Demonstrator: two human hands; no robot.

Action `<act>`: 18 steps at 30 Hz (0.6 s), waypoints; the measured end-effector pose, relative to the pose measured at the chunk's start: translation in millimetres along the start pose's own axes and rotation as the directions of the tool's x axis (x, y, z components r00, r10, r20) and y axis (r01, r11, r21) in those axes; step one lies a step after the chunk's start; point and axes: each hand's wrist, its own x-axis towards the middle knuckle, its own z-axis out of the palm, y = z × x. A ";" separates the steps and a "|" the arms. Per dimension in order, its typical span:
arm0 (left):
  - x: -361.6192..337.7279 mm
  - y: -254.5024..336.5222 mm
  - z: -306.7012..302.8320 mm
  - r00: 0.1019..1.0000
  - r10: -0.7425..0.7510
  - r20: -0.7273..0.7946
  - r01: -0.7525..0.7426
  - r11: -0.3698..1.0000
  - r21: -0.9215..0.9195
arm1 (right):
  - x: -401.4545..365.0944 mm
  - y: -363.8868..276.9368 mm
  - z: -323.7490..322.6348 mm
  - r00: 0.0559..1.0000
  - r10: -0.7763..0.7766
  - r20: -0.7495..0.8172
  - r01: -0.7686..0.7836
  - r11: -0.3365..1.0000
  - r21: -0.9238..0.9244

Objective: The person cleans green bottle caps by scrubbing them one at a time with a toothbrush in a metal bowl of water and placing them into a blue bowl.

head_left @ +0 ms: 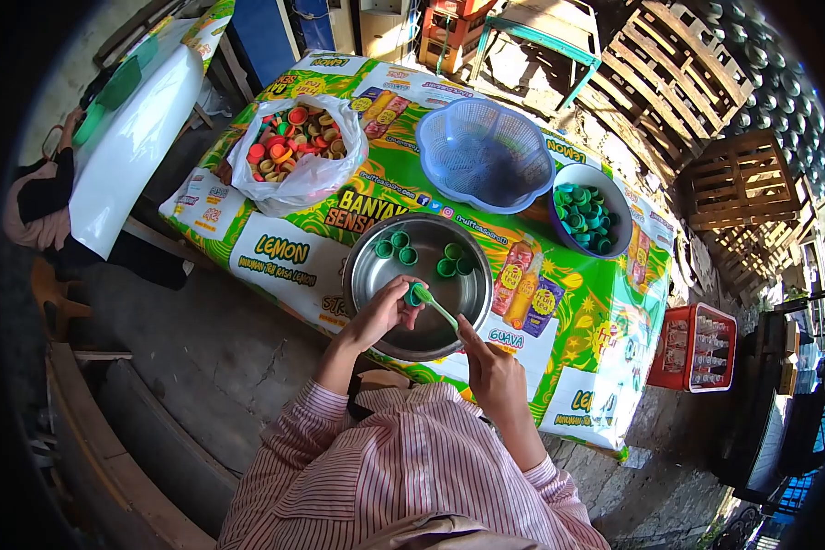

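The left hand point(382, 312) is closed, fingertips pinching a small green plastic bottle cap point(415, 295) above the near half of a round stainless-steel bowl point(428, 337). The right hand point(491, 368) is curled around a thin green stick point(438, 312), gripped at its lower end. The stick's tip meets the cap. The right hand sits over the bowl's near rim, which lies close to the near edge of the table covered in a green printed banner point(284, 252).

Several loose green caps point(401, 241) lie at the bowl's far side, and its centre is bare. Open banner surface lies to the left of the bowl.

Beyond it, a white plastic bag of mixed coloured caps point(295, 174) stands far left, well apart. A blue perforated plastic basket point(486, 151) sits just behind the bowl. A dark blue bowl of green caps point(605, 179) sits near the table's right edge.
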 end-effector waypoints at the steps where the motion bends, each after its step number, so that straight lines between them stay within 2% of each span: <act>1: -3.7 5.2 5.0 1.000 0.004 0.012 -0.004 0.999 0.036 | 0.5 2.2 0.7 1.000 0.002 -0.002 -0.002 1.000 -0.001; 3: -4.9 2.7 0.6 0.998 0.007 0.068 -0.015 0.993 0.114 | 0.4 4.4 1.5 1.000 0.020 -0.014 -0.017 0.975 0.220; 4: -3.0 -1.9 -3.5 0.998 0.005 0.067 -0.013 0.993 0.114 | -0.4 1.3 -0.9 1.000 0.021 -0.013 -0.018 0.975 0.222; 6: -1.1 -2.6 -4.7 0.996 0.031 0.079 -0.039 0.994 0.098 | -1.7 -8.9 -8.4 0.979 0.121 0.162 -0.177 0.901 0.396; 7: -2.0 0.0 -0.5 0.996 0.029 0.079 -0.037 0.994 0.098 | -2.6 -8.6 -5.8 0.979 0.123 0.163 -0.179 0.901 0.396; 9: -3.3 6.2 11.4 0.994 0.099 -0.054 -0.092 0.987 0.132 | -3.9 -4.7 1.1 0.986 0.106 0.129 -0.149 0.906 0.397; 10: -3.0 4.0 9.8 0.994 0.098 -0.054 -0.090 0.987 0.131 | -3.6 -2.5 1.8 0.986 0.108 0.130 -0.151 0.905 0.397; 12: -3.3 -1.9 2.1 0.996 0.057 -0.067 -0.044 0.982 0.181 | -0.5 2.0 1.2 1.000 0.017 -0.007 -0.017 0.998 0.055; 13: -3.3 -3.0 -0.9 0.999 0.013 -0.044 -0.006 0.986 0.168 | 1.8 1.5 -3.4 0.999 0.044 0.018 -0.041 0.992 -0.122; 14: -2.9 -4.4 -1.2 0.999 0.013 -0.045 -0.006 0.986 0.168 | 1.6 -1.8 -6.9 0.999 0.043 0.018 -0.041 0.992 -0.122; 16: -2.1 -5.8 -0.4 0.995 -0.021 -0.101 0.033 0.993 0.112 | 1.2 -9.0 -12.3 0.997 -0.060 0.039 0.068 0.963 -0.261; 18: 0.3 -10.5 -2.4 0.993 0.008 -0.120 0.007 0.993 0.119 | 0.3 -10.0 -10.7 0.997 -0.039 0.069 0.055 0.968 -0.243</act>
